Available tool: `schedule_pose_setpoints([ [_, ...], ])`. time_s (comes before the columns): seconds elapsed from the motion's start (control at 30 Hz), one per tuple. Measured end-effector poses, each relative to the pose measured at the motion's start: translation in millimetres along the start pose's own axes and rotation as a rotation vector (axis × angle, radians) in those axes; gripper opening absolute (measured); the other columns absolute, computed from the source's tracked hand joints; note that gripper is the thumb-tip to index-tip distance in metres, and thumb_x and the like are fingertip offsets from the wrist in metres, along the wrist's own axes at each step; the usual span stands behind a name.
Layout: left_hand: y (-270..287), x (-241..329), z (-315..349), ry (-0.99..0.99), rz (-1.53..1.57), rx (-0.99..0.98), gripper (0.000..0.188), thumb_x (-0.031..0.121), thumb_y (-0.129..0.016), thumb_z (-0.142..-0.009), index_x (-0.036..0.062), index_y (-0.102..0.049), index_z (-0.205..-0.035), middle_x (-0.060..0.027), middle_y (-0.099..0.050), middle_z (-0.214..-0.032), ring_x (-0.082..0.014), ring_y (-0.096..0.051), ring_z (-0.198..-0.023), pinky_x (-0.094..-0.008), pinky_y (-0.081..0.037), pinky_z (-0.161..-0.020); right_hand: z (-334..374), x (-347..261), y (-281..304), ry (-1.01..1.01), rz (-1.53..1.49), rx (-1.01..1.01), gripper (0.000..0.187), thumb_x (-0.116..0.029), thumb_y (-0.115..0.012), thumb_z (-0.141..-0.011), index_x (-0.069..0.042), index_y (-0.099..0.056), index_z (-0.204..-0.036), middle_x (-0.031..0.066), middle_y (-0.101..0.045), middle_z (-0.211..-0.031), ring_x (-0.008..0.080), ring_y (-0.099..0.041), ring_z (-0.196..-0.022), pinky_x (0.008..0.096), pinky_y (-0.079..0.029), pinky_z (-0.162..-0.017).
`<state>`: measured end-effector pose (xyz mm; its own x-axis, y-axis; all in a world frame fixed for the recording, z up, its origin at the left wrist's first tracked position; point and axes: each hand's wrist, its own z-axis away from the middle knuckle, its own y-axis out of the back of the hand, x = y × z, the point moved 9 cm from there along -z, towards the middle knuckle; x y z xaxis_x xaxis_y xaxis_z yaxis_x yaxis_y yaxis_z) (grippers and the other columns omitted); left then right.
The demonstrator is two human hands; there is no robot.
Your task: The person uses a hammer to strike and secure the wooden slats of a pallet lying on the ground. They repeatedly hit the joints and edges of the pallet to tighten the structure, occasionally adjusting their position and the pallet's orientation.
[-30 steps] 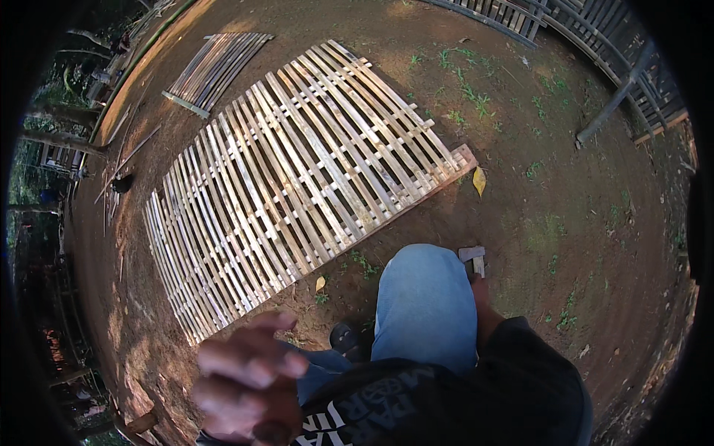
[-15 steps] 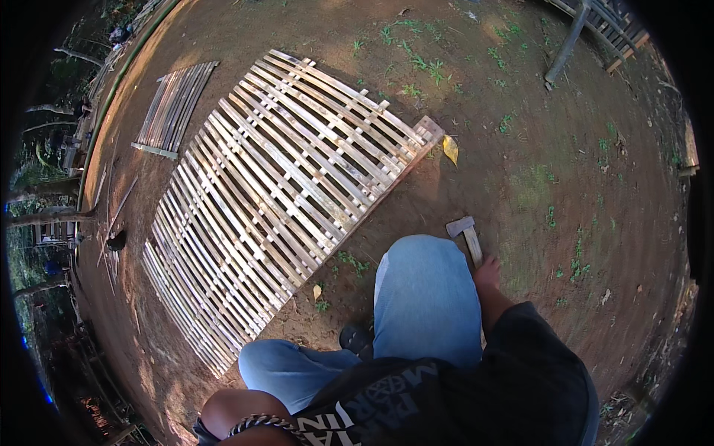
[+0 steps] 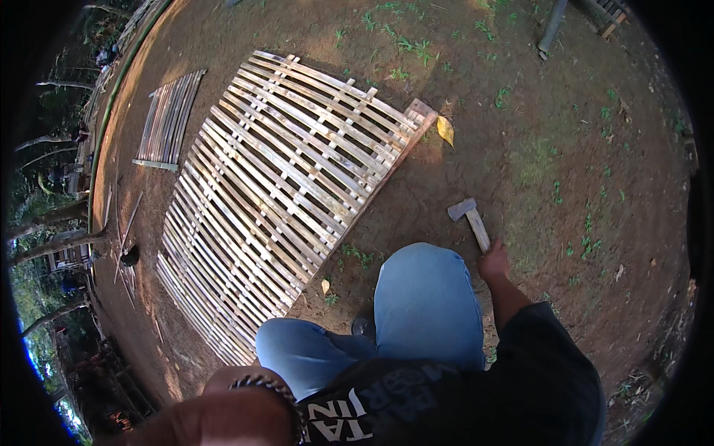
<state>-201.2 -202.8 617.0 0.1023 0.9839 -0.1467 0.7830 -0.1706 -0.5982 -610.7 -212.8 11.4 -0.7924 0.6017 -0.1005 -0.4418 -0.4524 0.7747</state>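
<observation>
My right hand (image 3: 494,262) is closed around the lower end of a wooden handle, beside my right knee. The handle belongs to a small hatchet (image 3: 477,229) with a grey metal head pointing away from me, low over the bare soil. Close below the camera, at the bottom left, is my left hand (image 3: 212,420), large and blurred, with a dark braided bracelet at its wrist; its fingers cannot be made out. In front of my knees lies a large panel of bamboo slats (image 3: 275,178), woven over cross strips, with a wooden board (image 3: 405,152) along its right edge.
A smaller slatted panel (image 3: 172,119) lies beyond the large one, at the far left. Thin poles (image 3: 128,223) rest on the ground at left. A yellow leaf (image 3: 445,130) lies off the board's corner. At the far right stands a wooden structure with a post (image 3: 552,30).
My right hand has shifted slightly outward from the knee with the hatchet, which shows more fully. My left hand has come up closer to the camera. The whole view has tilted a little.
</observation>
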Motion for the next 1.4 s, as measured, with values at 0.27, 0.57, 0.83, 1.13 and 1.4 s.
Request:
schedule_pose_setpoints([
  [0.27,183.8,-98.3,95.9,0.597,-0.611,-0.359,0.062,0.049,-0.051,-0.105,0.0014,-0.042,-0.143,-0.0227,-0.051,-0.145,-0.0328,-0.056,-0.130,-0.0472,-0.047,-0.110,20.4,9.6,20.9,0.013,0.059,-0.053,0.065,-0.015,-0.068,-0.086,-0.014,-0.040,-0.145,0.0218,-0.050,-0.136,0.0445,-0.062,-0.119,0.0537,-0.053,-0.098],
  [0.57,398.1,-157.0,385.9,1.444,-1.177,-1.625,0.062,0.036,-0.048,-0.105,0.0025,-0.036,-0.156,-0.0206,-0.032,-0.165,-0.0346,-0.026,-0.156,-0.0534,-0.019,-0.126,42.3,-22.2,69.2,0.231,0.090,0.033,0.067,-0.014,-0.071,-0.080,-0.013,-0.047,-0.143,0.0242,-0.060,-0.126,0.0422,-0.064,-0.114,0.0510,-0.053,-0.096],
  [0.83,423.9,-194.3,503.1,1.012,-1.085,-1.876,0.061,0.033,-0.037,-0.107,0.0088,-0.027,-0.162,-0.0107,-0.022,-0.171,-0.0258,-0.016,-0.159,-0.0561,-0.008,-0.128,107.9,-51.9,86.1,0.166,-0.063,-0.106,0.062,-0.009,-0.068,-0.081,-0.010,-0.049,-0.140,0.0181,-0.066,-0.094,0.0346,-0.068,-0.088,0.0446,-0.054,-0.081],
  [1.13,418.8,-196.9,497.6,1.009,-1.072,-1.845,0.061,0.032,-0.037,-0.105,0.0088,-0.029,-0.161,-0.0110,-0.025,-0.170,-0.0261,-0.019,-0.158,-0.0565,-0.008,-0.128,128.1,-118.7,-4.9,0.184,-0.821,-0.329,0.058,0.003,-0.061,-0.089,-0.005,-0.044,-0.144,0.0093,-0.064,-0.102,0.0205,-0.066,-0.086,0.0385,-0.053,-0.078],
  [1.4,423.1,-199.2,496.8,1.024,-1.054,-1.830,0.062,0.032,-0.040,-0.104,0.0076,-0.031,-0.160,-0.0115,-0.026,-0.169,-0.0268,-0.019,-0.158,-0.0569,-0.008,-0.127,100.6,-183.4,-35.3,0.467,-0.587,-0.045,0.050,-0.006,-0.057,-0.095,-0.005,-0.043,-0.143,0.0228,-0.067,-0.108,0.0356,-0.070,-0.096,0.0445,-0.054,-0.085],
])
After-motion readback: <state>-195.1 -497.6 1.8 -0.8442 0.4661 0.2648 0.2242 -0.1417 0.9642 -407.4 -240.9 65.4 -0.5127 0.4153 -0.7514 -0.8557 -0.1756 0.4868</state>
